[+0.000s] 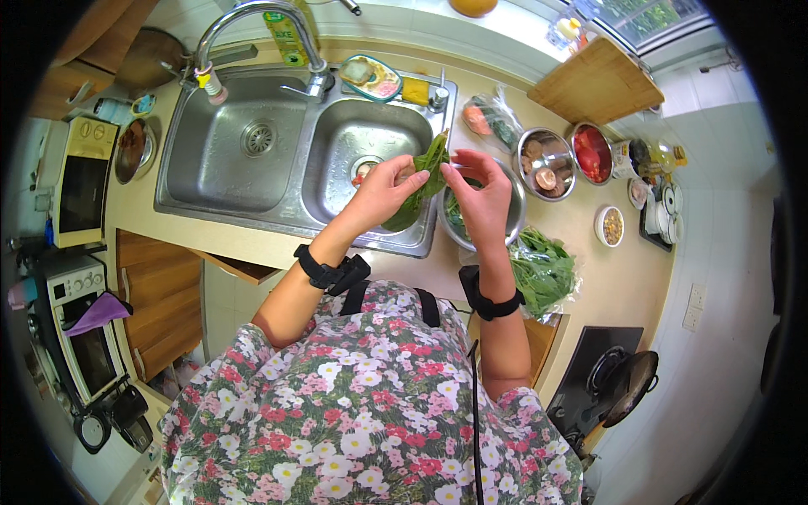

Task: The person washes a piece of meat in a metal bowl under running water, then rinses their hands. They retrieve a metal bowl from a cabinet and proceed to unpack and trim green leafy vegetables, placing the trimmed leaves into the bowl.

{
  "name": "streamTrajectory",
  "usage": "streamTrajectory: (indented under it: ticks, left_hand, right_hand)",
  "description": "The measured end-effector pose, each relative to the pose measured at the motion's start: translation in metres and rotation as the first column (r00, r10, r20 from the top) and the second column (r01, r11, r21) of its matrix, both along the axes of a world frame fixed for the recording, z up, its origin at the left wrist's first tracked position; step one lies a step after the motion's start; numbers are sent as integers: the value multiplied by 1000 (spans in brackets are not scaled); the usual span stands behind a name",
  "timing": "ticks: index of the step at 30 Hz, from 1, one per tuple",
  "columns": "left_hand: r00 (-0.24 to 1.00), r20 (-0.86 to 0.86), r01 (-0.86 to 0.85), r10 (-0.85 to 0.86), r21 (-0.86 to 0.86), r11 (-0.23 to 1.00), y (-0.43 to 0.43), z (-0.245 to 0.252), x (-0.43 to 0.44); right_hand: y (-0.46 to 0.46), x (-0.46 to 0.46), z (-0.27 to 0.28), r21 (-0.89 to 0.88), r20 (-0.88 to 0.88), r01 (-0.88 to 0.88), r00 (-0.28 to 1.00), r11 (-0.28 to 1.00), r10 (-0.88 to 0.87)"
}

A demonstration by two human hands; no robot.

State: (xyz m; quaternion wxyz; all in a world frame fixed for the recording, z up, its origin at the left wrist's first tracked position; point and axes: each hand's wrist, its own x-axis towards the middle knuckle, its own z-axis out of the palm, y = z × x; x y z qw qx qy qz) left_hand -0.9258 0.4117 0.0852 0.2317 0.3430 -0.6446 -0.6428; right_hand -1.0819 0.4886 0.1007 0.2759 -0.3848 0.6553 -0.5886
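My left hand [385, 188] pinches a leafy green stalk [434, 172] between thumb and fingers above the right sink basin [328, 164]. Broad leaves hang below that hand, over the basin's edge. My right hand [485, 199] is raised at the stalk's right side, its thumb tip at the leaf; whether it grips is unclear. Beneath the right hand stands a steel bowl [519, 211] with greens inside, partly hidden by the hand. An open plastic bag of leafy greens [540, 271] lies beside it, close to the right forearm.
The left basin [221, 145] lies under a curved faucet [252, 7]. Right of the sink are bagged vegetables [495, 120], a bowl of mushrooms [546, 167], a bowl of red pieces [590, 154], a small white bowl [610, 226], a cutting board [596, 79] and a wok [631, 385].
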Motion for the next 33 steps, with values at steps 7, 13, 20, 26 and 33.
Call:
streamTrajectory:
  ticks: [7, 13, 20, 26, 33]
  left_hand:
    - [998, 65, -13, 17, -53, 998, -3, -3, 10]
    - [981, 166, -67, 104, -216, 974, -1, -2, 13]
    - [947, 178, -206, 268, -304, 930, -5, -7, 14]
    - [914, 276, -122, 296, -508, 852, -16, -7, 22]
    - [935, 168, -253, 312, -299, 920, -34, -15, 36]
  right_hand:
    - [-10, 9, -9, 49, 56, -62, 997, 997, 59]
    - [-14, 11, -22, 43, -20, -88, 996, 995, 89]
    - [-13, 1, -20, -11, -29, -73, 997, 997, 73]
    - [-10, -25, -24, -54, -552, -20, 834, 998, -13]
    - [0, -48, -31, 9, 446, -19, 895, 1000, 13]
